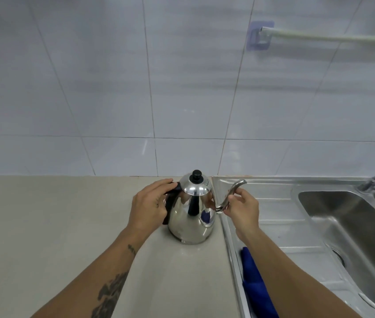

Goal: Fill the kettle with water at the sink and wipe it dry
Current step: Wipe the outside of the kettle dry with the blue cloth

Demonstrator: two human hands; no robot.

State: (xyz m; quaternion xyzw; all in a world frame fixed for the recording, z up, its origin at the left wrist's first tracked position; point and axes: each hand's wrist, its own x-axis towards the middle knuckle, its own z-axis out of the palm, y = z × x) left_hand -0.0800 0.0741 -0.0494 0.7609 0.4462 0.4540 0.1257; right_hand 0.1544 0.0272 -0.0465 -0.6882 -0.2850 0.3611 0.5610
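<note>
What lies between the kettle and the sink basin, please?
In the head view, the ribbed steel drainboard lies between the kettle and basin, crossed by the right hand holding the spout.

In front of me is a wall of big pale tiles (117,88), evenly lit. A blue hook (260,36) holds a white rail (333,38). Below lies a beige bench (56,214).

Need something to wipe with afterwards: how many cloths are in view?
1: a blue cloth lying on the steel draining board, partly hidden under the right forearm. Others may be out of frame.
</note>
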